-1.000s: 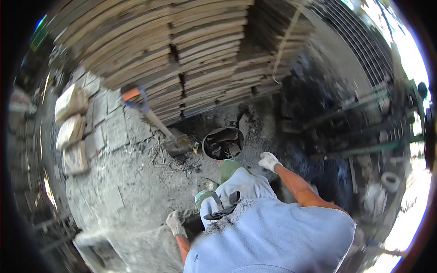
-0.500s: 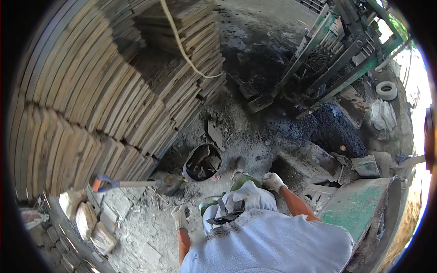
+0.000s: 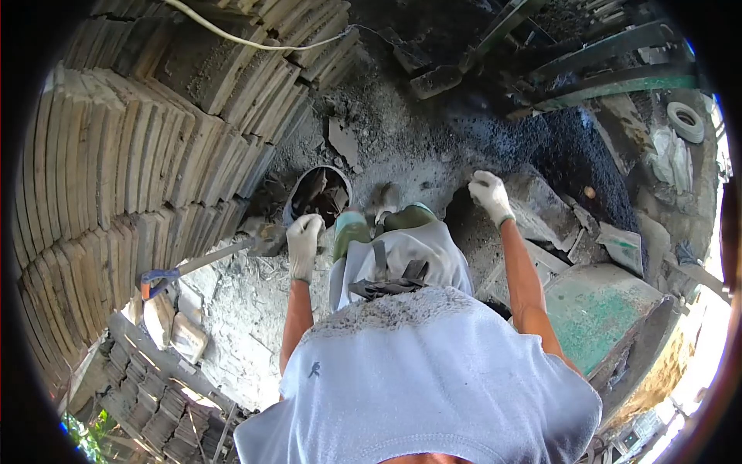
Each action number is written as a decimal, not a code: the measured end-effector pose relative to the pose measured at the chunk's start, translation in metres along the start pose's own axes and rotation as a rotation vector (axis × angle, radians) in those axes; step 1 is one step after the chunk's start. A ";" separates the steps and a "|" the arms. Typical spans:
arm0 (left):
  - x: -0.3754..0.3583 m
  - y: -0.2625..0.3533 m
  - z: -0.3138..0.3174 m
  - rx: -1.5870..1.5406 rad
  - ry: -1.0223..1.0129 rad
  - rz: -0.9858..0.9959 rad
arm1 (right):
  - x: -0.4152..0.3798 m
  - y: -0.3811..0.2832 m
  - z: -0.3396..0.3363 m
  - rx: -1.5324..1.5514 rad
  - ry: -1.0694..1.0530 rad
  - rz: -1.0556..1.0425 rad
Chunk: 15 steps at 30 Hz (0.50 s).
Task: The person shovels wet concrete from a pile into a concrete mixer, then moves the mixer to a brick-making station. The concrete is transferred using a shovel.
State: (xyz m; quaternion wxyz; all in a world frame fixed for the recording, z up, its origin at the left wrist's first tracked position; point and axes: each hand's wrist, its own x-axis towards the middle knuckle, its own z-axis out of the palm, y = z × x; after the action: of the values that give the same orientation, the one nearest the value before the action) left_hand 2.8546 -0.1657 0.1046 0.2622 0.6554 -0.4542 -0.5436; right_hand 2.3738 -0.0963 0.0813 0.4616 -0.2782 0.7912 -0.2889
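Note:
My left hand, in a white glove, hangs beside the round bucket of dark scraps, its fingers curled in; whether it holds anything is too small to tell. My right hand, also in a white glove, is held out over the ground near broken concrete slabs; its fingers are curled too, and what they may hold is hidden. Between the two hands are my green boots. A shovel with a blue and orange handle leans to the left of my left hand.
Tall stacks of boards fill the left side. A dark wet heap lies at upper right, below green metal machinery. A green metal sheet stands at right. White tyres and sacks lie farther out.
The camera view has tilted and shifted. Both arms now reach farther forward, with the left hand closer to the bucket and the right hand higher in view.

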 end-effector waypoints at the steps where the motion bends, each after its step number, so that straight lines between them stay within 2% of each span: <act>1: 0.006 0.017 0.004 -0.027 -0.006 -0.028 | 0.004 -0.001 -0.007 0.072 0.026 0.012; 2: 0.010 0.036 0.007 -0.055 -0.015 -0.055 | 0.005 -0.001 -0.014 0.145 0.054 0.025; 5: 0.039 0.069 0.011 0.011 -0.045 0.024 | -0.001 0.007 -0.028 0.119 0.087 0.080; 8: 0.063 0.109 0.023 -0.032 -0.028 0.132 | -0.014 0.032 -0.032 0.023 0.023 0.158; 10: 0.078 0.135 0.031 -0.031 -0.042 0.196 | -0.031 0.060 -0.024 0.214 0.052 0.205; 15: 0.128 0.181 0.043 -0.019 -0.078 0.285 | -0.051 0.067 -0.022 0.220 0.040 0.296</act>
State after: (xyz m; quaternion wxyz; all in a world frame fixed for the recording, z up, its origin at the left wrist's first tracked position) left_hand 2.7571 -0.3533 0.1842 0.3252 0.5600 -0.5473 -0.5302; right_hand 2.3637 -0.0103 0.0718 0.5108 -0.1006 0.7963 -0.3080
